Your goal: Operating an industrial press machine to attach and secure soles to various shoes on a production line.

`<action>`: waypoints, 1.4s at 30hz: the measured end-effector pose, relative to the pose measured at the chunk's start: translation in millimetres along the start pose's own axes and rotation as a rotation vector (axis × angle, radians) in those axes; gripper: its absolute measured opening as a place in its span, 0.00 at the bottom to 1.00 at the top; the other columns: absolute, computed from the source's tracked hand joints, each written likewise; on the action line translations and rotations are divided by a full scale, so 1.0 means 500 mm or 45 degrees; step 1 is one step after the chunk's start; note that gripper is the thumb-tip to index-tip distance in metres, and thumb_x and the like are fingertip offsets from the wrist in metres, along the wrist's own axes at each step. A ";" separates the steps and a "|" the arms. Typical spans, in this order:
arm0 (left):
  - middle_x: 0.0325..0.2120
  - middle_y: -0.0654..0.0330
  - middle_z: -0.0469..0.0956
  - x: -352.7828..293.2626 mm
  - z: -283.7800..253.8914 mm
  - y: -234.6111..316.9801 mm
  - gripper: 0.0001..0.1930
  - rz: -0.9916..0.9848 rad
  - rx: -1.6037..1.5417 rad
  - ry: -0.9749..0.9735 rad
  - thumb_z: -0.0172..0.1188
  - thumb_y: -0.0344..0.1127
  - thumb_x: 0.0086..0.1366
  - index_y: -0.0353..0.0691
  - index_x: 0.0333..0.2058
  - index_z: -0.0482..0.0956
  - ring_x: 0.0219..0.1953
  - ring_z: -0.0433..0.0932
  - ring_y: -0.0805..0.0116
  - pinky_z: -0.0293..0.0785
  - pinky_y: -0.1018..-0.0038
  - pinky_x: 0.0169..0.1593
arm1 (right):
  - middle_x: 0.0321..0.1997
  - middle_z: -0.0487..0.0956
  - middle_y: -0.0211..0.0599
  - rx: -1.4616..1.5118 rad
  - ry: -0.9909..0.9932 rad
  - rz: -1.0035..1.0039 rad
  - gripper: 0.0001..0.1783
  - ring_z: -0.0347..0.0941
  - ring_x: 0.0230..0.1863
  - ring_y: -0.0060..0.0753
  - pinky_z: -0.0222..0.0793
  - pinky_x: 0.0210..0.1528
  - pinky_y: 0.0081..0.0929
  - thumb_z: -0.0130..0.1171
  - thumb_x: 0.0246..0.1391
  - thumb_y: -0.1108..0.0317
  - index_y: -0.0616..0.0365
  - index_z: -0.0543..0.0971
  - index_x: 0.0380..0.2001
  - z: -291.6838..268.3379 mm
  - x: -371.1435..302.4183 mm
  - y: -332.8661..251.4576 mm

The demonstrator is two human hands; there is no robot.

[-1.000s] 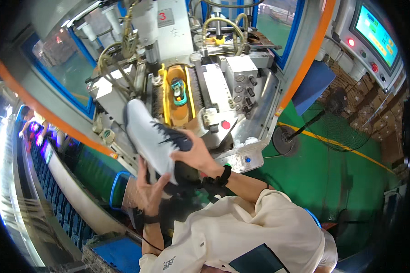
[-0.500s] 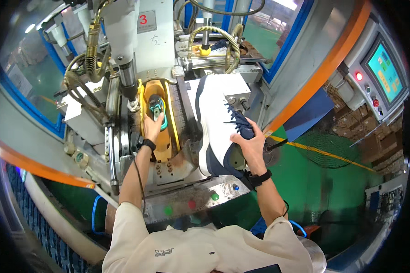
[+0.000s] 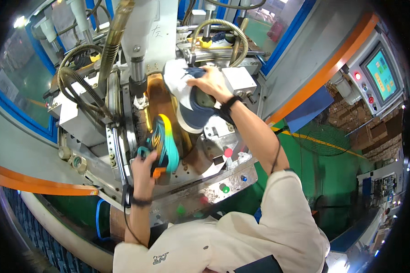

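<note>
In the past 0.5 seconds the bright shoe (image 3: 168, 144) has come out of the brown bed (image 3: 157, 93), toward the lower middle left; the white and dark blue shoe (image 3: 183, 98) has gone left, so it is now over the bed, in the middle of the frame. The bright shoe is teal, yellow, black and orange, blurry and tipped over; the left hand (image 3: 143, 175) grasps it near its lower end; I cannot tell if it touches the metal under it. The right hand (image 3: 212, 84) grips the white and dark blue shoe by the top, near its laces; so the 2 hands hold 1 shoe each. Just left of the bed a shiny rod (image 3: 138, 68) points down; bendy hoses loop at the upper left and upper middle; a yellow block (image 3: 206, 44) is near the top middle. At the lower middle are a green button (image 3: 225, 189) and a blue button (image 3: 244, 178); at the upper right are a bright screen (image 3: 379, 76) and a glowing red light (image 3: 357, 76); green floor (image 3: 307, 164) shows below them.
</note>
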State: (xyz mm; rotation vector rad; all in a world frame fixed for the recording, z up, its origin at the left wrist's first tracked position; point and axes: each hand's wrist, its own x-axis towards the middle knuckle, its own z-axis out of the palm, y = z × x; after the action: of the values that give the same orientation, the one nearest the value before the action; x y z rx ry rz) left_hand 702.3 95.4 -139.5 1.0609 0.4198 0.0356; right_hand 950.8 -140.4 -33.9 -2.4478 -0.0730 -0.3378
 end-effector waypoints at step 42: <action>0.48 0.32 0.77 -0.661 -0.079 -0.105 0.35 0.650 2.147 1.202 0.56 0.60 0.71 0.26 0.52 0.77 0.49 0.77 0.32 0.74 0.49 0.55 | 0.38 0.82 0.68 1.023 0.368 -0.559 0.21 0.80 0.46 0.68 0.74 0.50 0.48 0.63 0.54 0.60 0.69 0.78 0.40 0.222 0.483 -0.454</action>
State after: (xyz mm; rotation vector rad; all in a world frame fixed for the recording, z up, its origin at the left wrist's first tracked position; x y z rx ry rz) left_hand 375.2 27.1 -95.6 2.8131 1.0757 0.7727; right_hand 1177.7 98.5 83.4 -1.5550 -0.5190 -0.6942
